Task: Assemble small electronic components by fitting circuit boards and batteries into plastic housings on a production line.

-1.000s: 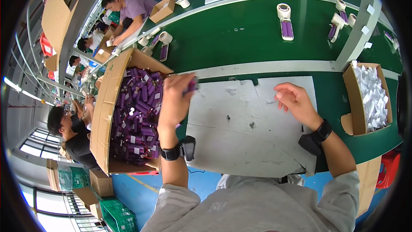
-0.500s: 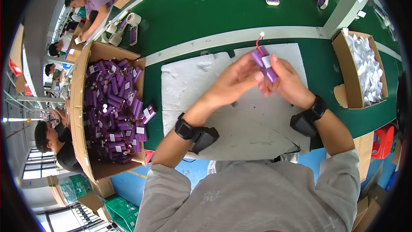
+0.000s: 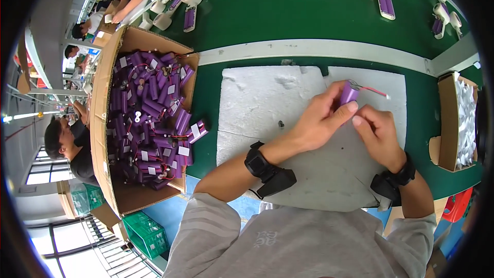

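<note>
Above the right half of a flat white foam sheet (image 3: 267, 92), the left hand (image 3: 321, 123) holds a purple battery pack of cylindrical shape (image 3: 349, 94). Its grip is closed on the pack, with the thumb lying along the near side. From the upper end of the pack goes out a thin red and black wire (image 3: 371, 90), which finishes to the right in a small white connector (image 3: 388, 97). The right hand (image 3: 378, 131) is just beside the pack, with thumb and forefinger bent near each other; I cannot tell if its grip has something between the fingertips.

The foam sheet lies on a green table (image 3: 206, 108). To its left is a large open brown cardboard box (image 3: 100, 118), filled with many similar purple packs (image 3: 149, 105). At the right side stands a smaller cardboard box (image 3: 446, 139), containing white paper-like pieces (image 3: 465, 123).
</note>
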Demonstrator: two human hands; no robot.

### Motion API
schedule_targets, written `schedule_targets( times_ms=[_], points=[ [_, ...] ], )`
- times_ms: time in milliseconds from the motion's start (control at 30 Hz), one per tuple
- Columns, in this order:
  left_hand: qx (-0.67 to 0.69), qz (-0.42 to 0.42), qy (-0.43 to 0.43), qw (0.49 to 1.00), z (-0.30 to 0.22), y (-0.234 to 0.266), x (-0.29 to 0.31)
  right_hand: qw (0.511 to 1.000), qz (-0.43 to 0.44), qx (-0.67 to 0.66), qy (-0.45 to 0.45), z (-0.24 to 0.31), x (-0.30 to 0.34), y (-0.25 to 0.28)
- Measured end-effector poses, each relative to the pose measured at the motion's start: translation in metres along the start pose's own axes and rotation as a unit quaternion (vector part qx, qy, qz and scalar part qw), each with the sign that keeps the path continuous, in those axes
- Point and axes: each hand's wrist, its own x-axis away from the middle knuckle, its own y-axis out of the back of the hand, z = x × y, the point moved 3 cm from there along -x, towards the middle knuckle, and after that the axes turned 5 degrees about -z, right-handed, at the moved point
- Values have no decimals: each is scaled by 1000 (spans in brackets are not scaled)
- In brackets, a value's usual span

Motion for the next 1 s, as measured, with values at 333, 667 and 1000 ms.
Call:
schedule_targets(
  times_ms=[333,667,1000],
  points=[
    [-134,-1,-132,982,-8,-7,1,997,75,4,13,-1,3,-4],
    [-148,3,-103,984,-10,-9,5,997,51,28,55,-3,5,-7],
    [-103,19,-83,991,-6,-8,2,998,32,-6,51,2,1,-4]
  ],
)
